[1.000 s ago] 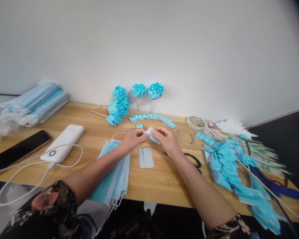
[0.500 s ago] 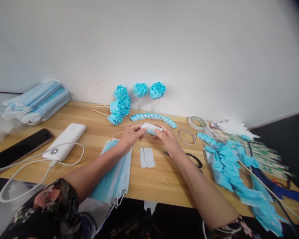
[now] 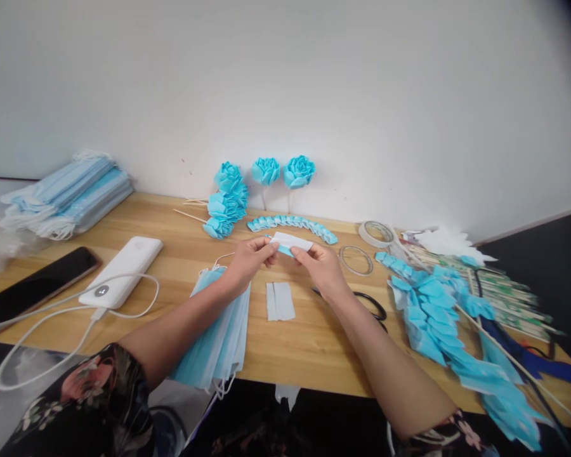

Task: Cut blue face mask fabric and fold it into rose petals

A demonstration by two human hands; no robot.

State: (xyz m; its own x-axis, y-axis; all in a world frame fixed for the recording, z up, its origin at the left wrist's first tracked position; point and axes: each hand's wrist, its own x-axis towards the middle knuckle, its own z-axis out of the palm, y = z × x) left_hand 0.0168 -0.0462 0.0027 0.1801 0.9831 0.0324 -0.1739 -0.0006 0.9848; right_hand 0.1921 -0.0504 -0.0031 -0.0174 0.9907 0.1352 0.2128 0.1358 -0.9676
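Observation:
Between my two hands, a little above the table, is a small blue-and-white piece of mask fabric (image 3: 291, 241), its white side partly showing above a blue strip. My left hand (image 3: 254, 259) pinches its left end. My right hand (image 3: 318, 265) grips its right end, the thumb lying along the blue strip. On the table below lies a pale rectangular fabric piece (image 3: 280, 301). Under my left forearm is a fanned stack of blue face masks (image 3: 219, 346). Beside my right wrist are black-handled scissors (image 3: 372, 306), partly covered by the arm.
Blue fabric roses (image 3: 299, 171) on sticks stand and lie by the wall, behind a curved row of folded pieces (image 3: 292, 222). Tape rolls (image 3: 377, 235) and blue fabric strips (image 3: 431, 317) are on the right. A power bank (image 3: 124, 270), phone (image 3: 38, 285) and mask pile (image 3: 71, 197) lie left.
The fabric piece has turned slightly in my fingers, so more of its white side shows. My right thumb has shifted a little left along it. Both hands stay in nearly the same place.

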